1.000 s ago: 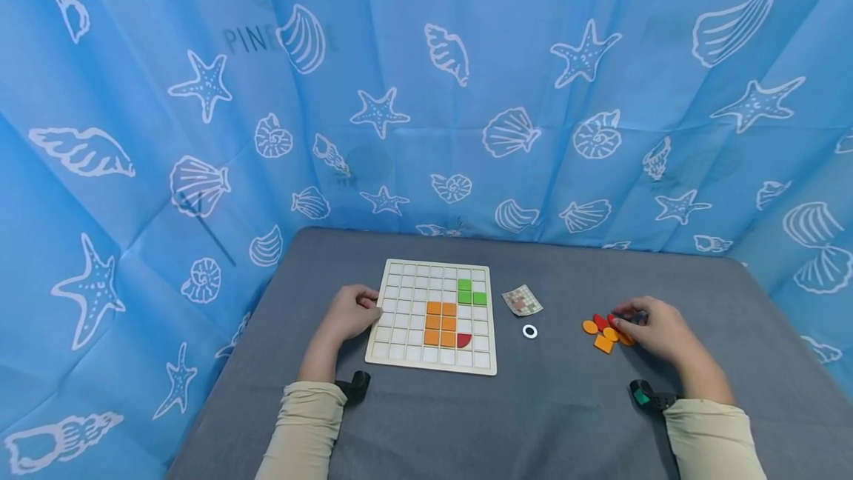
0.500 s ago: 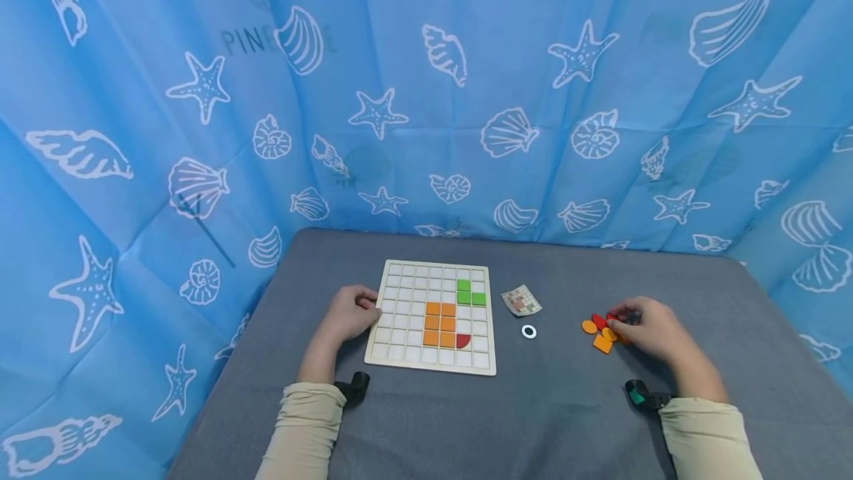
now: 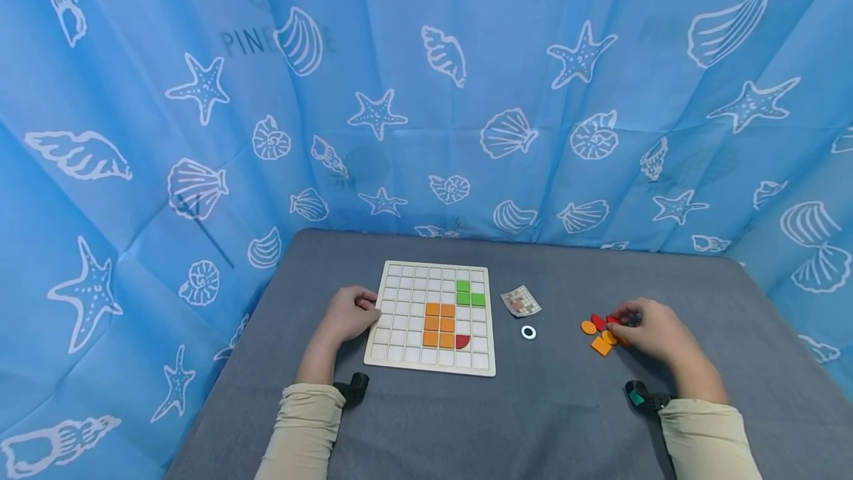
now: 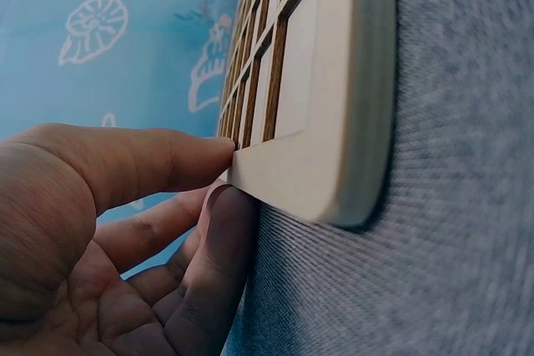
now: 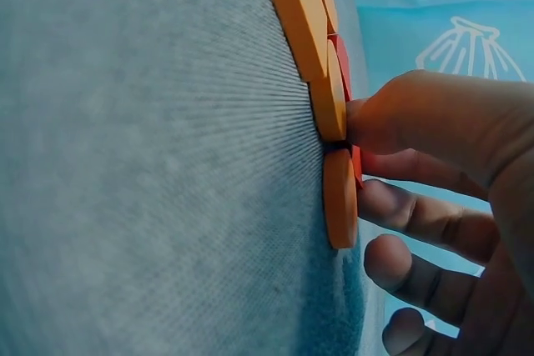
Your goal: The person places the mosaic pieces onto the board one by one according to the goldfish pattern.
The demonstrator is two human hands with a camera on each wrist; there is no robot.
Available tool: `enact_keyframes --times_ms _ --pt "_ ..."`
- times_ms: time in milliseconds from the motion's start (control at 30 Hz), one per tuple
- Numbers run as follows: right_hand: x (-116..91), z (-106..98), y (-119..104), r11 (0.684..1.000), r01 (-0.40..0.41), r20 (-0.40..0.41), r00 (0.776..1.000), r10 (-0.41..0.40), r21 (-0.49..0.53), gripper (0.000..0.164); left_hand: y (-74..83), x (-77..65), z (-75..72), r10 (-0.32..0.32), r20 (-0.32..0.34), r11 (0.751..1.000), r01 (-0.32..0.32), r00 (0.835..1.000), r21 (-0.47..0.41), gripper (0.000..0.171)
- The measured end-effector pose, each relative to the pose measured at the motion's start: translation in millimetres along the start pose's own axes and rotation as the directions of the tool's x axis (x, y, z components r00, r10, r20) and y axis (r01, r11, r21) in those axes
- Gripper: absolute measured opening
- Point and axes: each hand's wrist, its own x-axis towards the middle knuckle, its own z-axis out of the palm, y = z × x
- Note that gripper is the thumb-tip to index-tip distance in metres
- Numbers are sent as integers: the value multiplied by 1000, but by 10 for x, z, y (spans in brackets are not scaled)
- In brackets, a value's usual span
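At the left edge of a pale wooden grid board (image 3: 393, 365), my left hand (image 3: 349, 315) pinches the rim; its thumb (image 4: 200, 160) lies on top and a fingertip (image 4: 229, 214) sits against the side. Orange square tiles (image 3: 440, 325), a red quarter-round tile (image 3: 463, 341) and green square tiles (image 3: 470, 292) lie in the board's cells. My right hand (image 3: 656, 328) is over a loose pile of orange and red tiles. Its thumb (image 5: 375, 127) and index finger touch a red tile (image 5: 358, 164) beside a round orange tile (image 5: 340, 198); I cannot tell whether they pinch it. The other fingers curl loosely.
A small patterned card (image 3: 521, 301) lies right of the board, with a white ring with a dark centre (image 3: 529, 332) just below it. Loose tiles include an orange square (image 3: 601, 347) and an orange round (image 3: 589, 327). Grey cloth (image 3: 533, 421) covers the table; a blue shell-print curtain (image 3: 426, 95) stands behind.
My right hand has shifted slightly left, and the tiles under its fingers have moved a little; the orange square has turned slightly. My left hand stays at the board's edge.
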Motion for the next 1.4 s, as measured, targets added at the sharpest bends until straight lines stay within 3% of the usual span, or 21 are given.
enact_keyframes --times_ms 367,667,800,967,1067,1233,1400 --pt "-16 9 -152 1000 24 -52 998 -23 16 34 -27 15 2 -4 11 1000 4 1000 -15 31" --pt "143 148 -792 979 201 -100 976 -196 45 21 -8 -3 -15 -10 20 1000 10 1000 -11 30" --pt "259 274 -1164 955 291 -101 954 -284 58 16 -7 -7 -16 -14 19 1000 14 1000 -13 30" --pt "357 515 -1677 921 376 -43 927 -373 101 15 -2 -7 -9 -7 28 1000 7 1000 -17 30" --pt "383 670 -1952 889 441 -7 896 -443 123 14 -8 -6 -15 -7 26 1000 7 1000 -15 30" --pt "399 922 -2277 835 536 28 839 -543 126 13 -15 5 -12 -11 11 1000 11 1000 -3 29" --pt "390 1114 -2488 810 578 72 808 -585 97 11 -15 9 -1 -10 9 1000 10 1000 -9 29"
